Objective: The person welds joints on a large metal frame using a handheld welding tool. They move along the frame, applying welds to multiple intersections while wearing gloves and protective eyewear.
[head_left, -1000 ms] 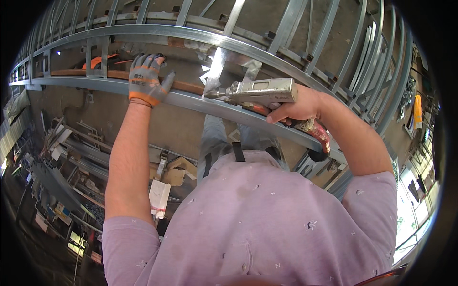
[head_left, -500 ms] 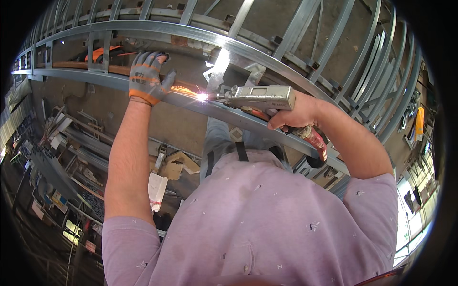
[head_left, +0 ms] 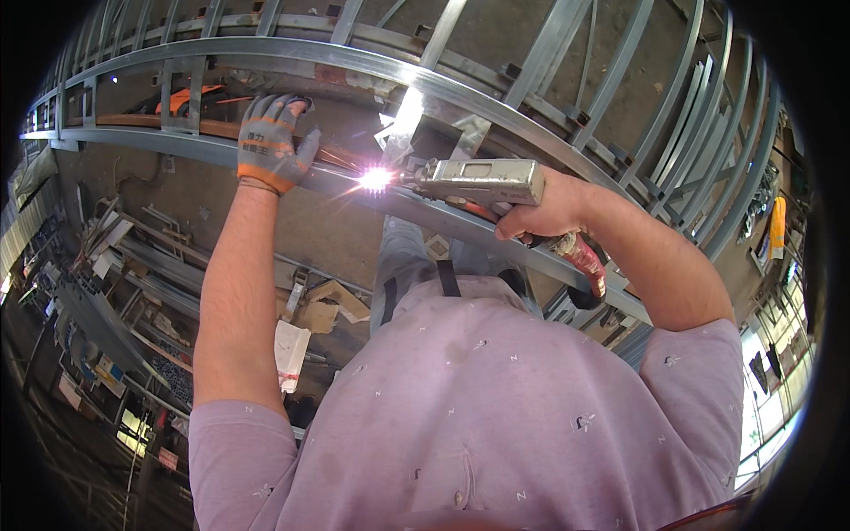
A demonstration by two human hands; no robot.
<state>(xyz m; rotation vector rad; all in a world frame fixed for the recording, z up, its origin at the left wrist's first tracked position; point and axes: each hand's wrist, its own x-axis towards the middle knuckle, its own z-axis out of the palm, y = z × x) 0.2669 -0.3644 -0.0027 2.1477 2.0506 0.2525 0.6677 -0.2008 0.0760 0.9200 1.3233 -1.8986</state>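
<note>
My left hand [head_left: 273,146], in a grey and orange work glove, lies over a long galvanized metal beam [head_left: 345,184]. Its thumb stands apart from the fingers, whose tips reach past the beam's far side. My bare right hand [head_left: 560,205] is closed around the grip of a boxy metal welding gun [head_left: 482,180]. The nozzle points left at the beam. A bright white-violet glow [head_left: 375,180] with sparks hides the spot where tip and metal meet. From under the grip hangs a worn red hose [head_left: 584,261].
A curved metal frame rail [head_left: 354,60] with several crossbars runs beyond the beam. An orange and black object [head_left: 188,100] lies far left. Metal offcuts and torn cardboard [head_left: 332,305] litter the floor at left. An orange item [head_left: 777,228] is at far right.
The glow at the nozzle has grown larger and brighter, and the orange spark stream toward my glove has thinned. The welding gun has shifted very slightly left; my left hand is nearly still.
</note>
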